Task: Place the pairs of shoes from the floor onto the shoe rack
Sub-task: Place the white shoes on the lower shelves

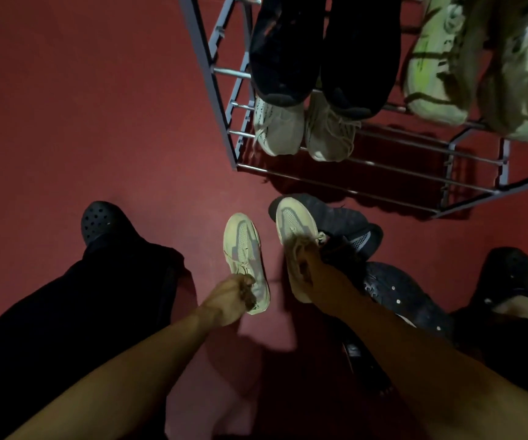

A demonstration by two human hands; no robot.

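Left hand (229,298) grips one cream sneaker (245,249), right hand (307,265) its mate (291,222) (both by the collars), lower centre; shoe rack (367,160) upper right.

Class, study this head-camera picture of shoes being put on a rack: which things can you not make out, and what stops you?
- Dark shoes on the floor, head view: partly hidden behind the right hand and its cream shoe.
- Greenish shoes on the shoe rack: blurred, cut off by the top edge.
- Left hand grip on the other cream shoe: fingers blurred.
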